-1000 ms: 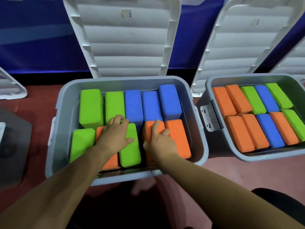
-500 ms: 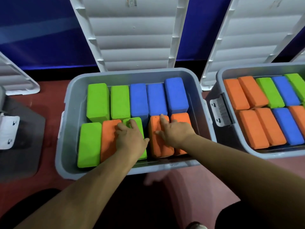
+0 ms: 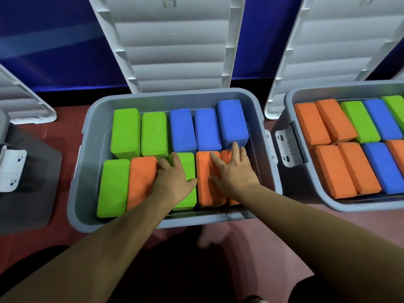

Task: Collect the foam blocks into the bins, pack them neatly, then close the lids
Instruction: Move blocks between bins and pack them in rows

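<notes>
Front blocks now level, aligned

On my feed the left hand and right hand are bare, and the left forearm and right forearm are bare right to the edge of view. The dark fabric at the lower corners is probably black trousers, though it is too dim there for me to tell.

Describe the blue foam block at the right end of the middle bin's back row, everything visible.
The blue block is a rectangular brick of matte, finely grained foam with softly rounded edges. It sits in the far right corner of the grey bin, long side running away from the camera, riding higher than the blue neighbour beside it toward the picture's left. A fingertip of the right hand reaches its near edge, seemingly touching.
</notes>
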A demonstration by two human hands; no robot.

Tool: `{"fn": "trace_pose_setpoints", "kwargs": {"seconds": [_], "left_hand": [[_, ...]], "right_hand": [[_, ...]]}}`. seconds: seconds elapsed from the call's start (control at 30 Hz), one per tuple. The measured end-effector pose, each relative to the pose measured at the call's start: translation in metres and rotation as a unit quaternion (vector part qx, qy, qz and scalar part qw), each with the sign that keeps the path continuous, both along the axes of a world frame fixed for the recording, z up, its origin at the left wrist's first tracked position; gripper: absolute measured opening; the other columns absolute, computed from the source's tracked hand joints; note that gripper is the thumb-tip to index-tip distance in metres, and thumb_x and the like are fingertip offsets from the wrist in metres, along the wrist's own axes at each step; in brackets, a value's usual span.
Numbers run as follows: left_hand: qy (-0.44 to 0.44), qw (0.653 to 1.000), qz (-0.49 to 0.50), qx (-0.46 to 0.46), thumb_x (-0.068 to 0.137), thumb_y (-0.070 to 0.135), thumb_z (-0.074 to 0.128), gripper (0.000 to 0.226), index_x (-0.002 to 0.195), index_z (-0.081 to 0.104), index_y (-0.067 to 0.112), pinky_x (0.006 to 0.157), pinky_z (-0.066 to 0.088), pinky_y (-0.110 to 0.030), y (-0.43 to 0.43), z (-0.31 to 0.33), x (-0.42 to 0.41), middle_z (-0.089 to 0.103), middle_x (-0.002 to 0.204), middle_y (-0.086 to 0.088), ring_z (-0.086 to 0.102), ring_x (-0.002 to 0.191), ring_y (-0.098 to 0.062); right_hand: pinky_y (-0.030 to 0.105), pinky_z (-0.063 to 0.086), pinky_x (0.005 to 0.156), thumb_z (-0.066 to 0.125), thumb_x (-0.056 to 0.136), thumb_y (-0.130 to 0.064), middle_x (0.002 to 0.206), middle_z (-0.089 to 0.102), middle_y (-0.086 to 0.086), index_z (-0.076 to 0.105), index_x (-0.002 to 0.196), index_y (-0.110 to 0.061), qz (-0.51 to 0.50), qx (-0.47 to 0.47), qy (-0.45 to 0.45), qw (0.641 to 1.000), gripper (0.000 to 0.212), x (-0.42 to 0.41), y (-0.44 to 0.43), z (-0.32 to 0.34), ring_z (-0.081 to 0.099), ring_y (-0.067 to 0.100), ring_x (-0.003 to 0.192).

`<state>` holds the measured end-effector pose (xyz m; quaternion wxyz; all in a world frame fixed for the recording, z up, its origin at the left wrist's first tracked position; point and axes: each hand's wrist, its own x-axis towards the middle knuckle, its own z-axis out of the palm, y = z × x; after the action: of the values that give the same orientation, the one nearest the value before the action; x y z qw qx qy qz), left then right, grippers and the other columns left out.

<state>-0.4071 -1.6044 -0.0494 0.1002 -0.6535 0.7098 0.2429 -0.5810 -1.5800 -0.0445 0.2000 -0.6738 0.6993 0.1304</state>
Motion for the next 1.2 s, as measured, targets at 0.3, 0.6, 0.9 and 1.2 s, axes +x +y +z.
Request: {"fn": "trace_pose_setpoints", "kwargs": {"seconds": [0.3,0.6,0.9,1.2], "left_hand": [[0.049,0.989,-0.104,0.088,0.098,0.029,0.059,0.088,0.158,-0.004,0.012,0.112,0.031,-0.034,-0.021,0.008,0.032,0.02,0.156,-0.024,0.037,0.138,-0.034],[0.04,0.988,-0.142,-0.04,0.058,0.079,0.072,0.124,0.157,0.007,0.041,0.122,0.003,-0.047,-0.042,-0.003,0.08,-0.004,0.165,-0.011,-0.004,0.152,-0.028],[0.044,0.972,-0.128,-0.194,0.083,0.077,0.016,0.088,0.156,0.025,0.028,0.123,-0.003,-0.047,-0.069,-0.036,0.036,0.007,0.166,-0.004,-0.001,0.153,-0.017],[-0.011,0.968,-0.133,-0.21,0.087,0.075,0.012,0.082,0.157,0.012,0.033,0.122,0.0,-0.05,-0.075,-0.057,0.009,0.001,0.167,-0.004,-0.003,0.153,-0.018]], "right_hand": [[0.054,0.002,0.123,0.033,0.089,-0.075,0.161,-0.001,0.032,0.01,0.156,-0.001,-0.046,-0.158,0.009,0.986,0.103,0.016,-0.021,-0.002,-0.003,0.043,0.151],[0.043,0.014,0.121,0.025,0.095,-0.058,0.159,0.025,0.019,0.027,0.154,-0.005,-0.045,-0.196,-0.008,0.98,0.079,-0.002,-0.044,-0.007,0.021,0.033,0.148],[0.043,-0.005,0.124,0.01,0.099,-0.061,0.166,-0.013,0.01,-0.001,0.158,-0.007,-0.086,-0.14,-0.037,0.986,0.081,-0.021,-0.072,-0.044,-0.014,0.023,0.153],[0.046,-0.002,0.125,0.01,0.098,-0.062,0.166,-0.009,0.011,0.002,0.158,-0.007,-0.067,-0.154,-0.023,0.986,0.082,-0.021,-0.075,-0.053,-0.014,0.024,0.153]]}}
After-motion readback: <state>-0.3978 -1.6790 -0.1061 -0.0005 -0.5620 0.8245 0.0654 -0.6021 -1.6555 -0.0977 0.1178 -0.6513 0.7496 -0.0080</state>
